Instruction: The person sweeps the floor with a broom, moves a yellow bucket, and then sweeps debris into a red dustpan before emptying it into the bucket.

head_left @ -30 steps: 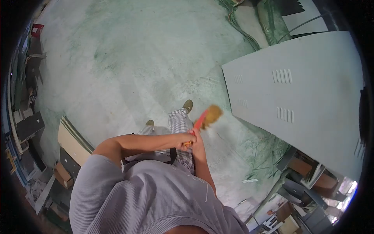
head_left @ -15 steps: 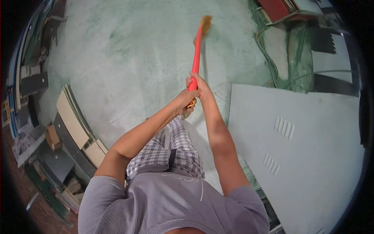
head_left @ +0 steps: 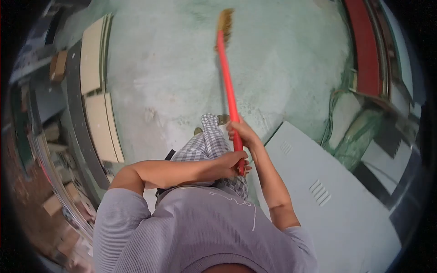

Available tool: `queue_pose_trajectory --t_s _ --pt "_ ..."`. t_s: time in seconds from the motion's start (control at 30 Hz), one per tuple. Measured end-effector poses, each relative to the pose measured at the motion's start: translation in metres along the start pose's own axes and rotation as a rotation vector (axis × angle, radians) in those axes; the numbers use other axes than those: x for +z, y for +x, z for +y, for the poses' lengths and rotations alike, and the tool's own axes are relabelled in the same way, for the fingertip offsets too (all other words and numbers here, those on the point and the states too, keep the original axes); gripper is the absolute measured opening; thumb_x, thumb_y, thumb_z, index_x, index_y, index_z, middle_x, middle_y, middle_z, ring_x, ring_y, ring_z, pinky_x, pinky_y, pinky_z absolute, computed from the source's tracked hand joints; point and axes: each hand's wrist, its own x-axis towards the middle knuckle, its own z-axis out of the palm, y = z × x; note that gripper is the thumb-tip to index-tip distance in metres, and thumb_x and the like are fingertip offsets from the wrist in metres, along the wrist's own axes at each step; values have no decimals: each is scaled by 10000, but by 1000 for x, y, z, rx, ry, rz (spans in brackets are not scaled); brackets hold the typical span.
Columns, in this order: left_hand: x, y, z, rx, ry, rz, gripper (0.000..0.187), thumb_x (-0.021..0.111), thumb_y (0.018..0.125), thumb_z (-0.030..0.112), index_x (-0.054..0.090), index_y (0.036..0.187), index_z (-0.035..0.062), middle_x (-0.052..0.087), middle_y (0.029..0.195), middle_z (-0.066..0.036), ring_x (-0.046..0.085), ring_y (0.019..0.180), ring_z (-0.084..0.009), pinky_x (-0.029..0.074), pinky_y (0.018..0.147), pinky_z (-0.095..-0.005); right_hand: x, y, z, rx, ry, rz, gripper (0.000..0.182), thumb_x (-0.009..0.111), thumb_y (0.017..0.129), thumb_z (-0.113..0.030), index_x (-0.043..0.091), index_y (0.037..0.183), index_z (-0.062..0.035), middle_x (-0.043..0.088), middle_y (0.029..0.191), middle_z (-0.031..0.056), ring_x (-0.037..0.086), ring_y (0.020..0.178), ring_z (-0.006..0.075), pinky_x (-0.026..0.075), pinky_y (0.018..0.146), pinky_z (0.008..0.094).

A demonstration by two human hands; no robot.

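- Open floor [head_left: 168, 68] is stretching on both sides of the broom [head_left: 229, 86], leaving passage.
- Cream boards [head_left: 92, 59] are walling off the left.
- A vented grey panel [head_left: 337, 209] is blocking the near right.
- A red board [head_left: 363, 50] and cables [head_left: 328, 123] are bounding the far right.

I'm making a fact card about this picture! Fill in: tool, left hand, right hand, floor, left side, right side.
Tool: red-handled broom with yellowish-brown bristles
Left hand: gripping near the handle's end
Right hand: gripping farther up, closer to the bristles
Floor: pale, greenish
Left side: cream-coloured boards
Right side: big grey panel with slots
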Motion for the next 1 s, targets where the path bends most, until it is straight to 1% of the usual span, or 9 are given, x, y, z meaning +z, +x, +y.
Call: queue_pose_trajectory --t_s 0.2,0.27,0.3,0.33,0.47,0.5,0.57,0.63,1.0 --pt "-48 32 -22 31 -362 -224 205 505 692 73 392 854 21 437 742 -90 480 704 -210 426 644 -364 30 38 59 353 -54 -288 257 474 676 -67 345 893 -116 376 564 -30 351 413 35 320 340 168" --pt "-56 36 -12 -59 -527 -208 181 507 677 67 410 825 30 445 729 -84 474 681 -189 418 613 -346 27 55 86 408 -89 -343 215 472 683 -74 354 858 -109 378 554 -30 357 412 38 321 338 169" --pt "-47 31 -11 -63 -563 69 150 511 669 62 430 793 37 448 705 -69 471 652 -181 404 576 -320 24 59 100 439 -196 -328 176 475 688 -89 377 833 -91 389 549 -18 366 413 57 323 347 195" --pt "-52 37 -13 -65 -553 70 150 511 669 62 430 793 37 448 705 -69 471 652 -181 404 576 -320 20 64 111 467 -302 -309 144 478 693 -105 399 808 -72 400 544 -7 375 413 77 325 357 221" --pt "-71 93 -26 -183 -393 -250 173 533 661 84 446 806 47 478 739 -57 492 644 -182 411 592 -305 -43 75 148 420 -372 -199 88 501 687 -126 444 694 -60 410 498 1 394 411 94 304 350 241" --pt "-64 104 -28 -205 -305 -404 172 536 662 97 453 805 53 491 746 -55 500 643 -181 417 605 -306 -61 66 137 409 -358 -131 96 501 691 -126 451 732 -55 413 506 3 394 410 92 312 348 239" --pt "-24 81 -29 286 224 -558 147 524 634 124 458 754 69 492 707 -41 490 635 -172 408 637 -336 -86 33 96 385 -404 27 153 502 697 -124 452 823 -54 420 524 5 393 407 89 331 346 233" --pt "18 121 -24 -248 -254 -434 141 522 642 141 460 753 79 485 691 -40 490 638 -170 409 646 -327 -110 15 56 369 -440 147 236 504 701 -119 431 920 -66 425 540 6 391 406 89 350 348 227" --pt "78 145 24 -146 -5 -527 103 509 687 145 441 710 72 459 620 -20 448 515 -124 404 529 -266 -146 8 -43 12 -624 431 328 456 689 -58 345 997 -84 396 526 13 389 379 90 352 317 231"
